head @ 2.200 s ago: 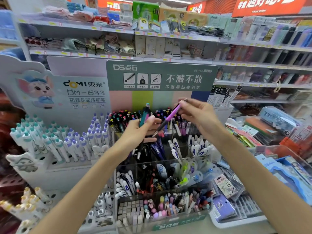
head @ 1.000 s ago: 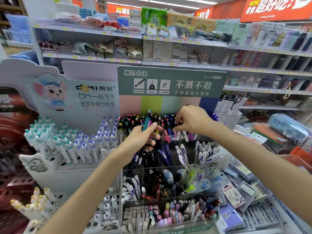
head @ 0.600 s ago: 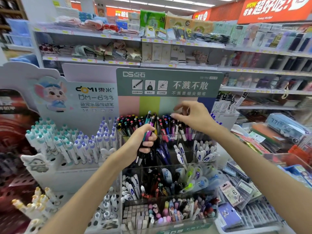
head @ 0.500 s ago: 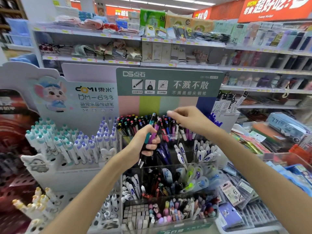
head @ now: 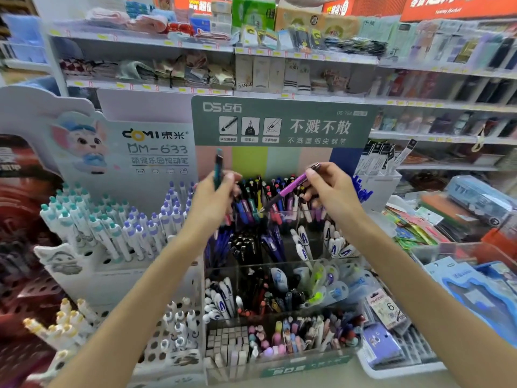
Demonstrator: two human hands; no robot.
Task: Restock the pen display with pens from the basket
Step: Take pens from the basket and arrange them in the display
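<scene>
- The left hand [head: 212, 200] was raised over the back row of the pen display [head: 279, 275], its fingers curled round a teal pen [head: 218, 168] that stood nearly upright, the top end well above the fingers.
- The right hand [head: 333, 191] pinched a purple pen [head: 291, 186] near its upper end between thumb and fingers; the pen slanted down to the left, with its dark tip just over the pens of the back row.
- The two hands were near each other but apart, and the two pens did not touch.
- The pen display was a clear tiered rack with compartments: black-capped pens with coloured dots in the back row, blue and black pens and white ones with a blue letter in the middle, mixed pens lower down, and small erasers and pastel pens in the front.
- Behind the rack stood a green header card [head: 282, 121] with white Chinese print above pastel stripes.
- To the left stood a white stand [head: 92, 270] of white pens with teal and purple caps, under a card showing a cartoon mouse [head: 84, 147].
- To the right lay packets of stationery in white trays [head: 397, 368].
- Store shelves [head: 279, 54] with folded textiles and packaged goods ran across the background, blurred.
- No basket could be made out with certainty.
</scene>
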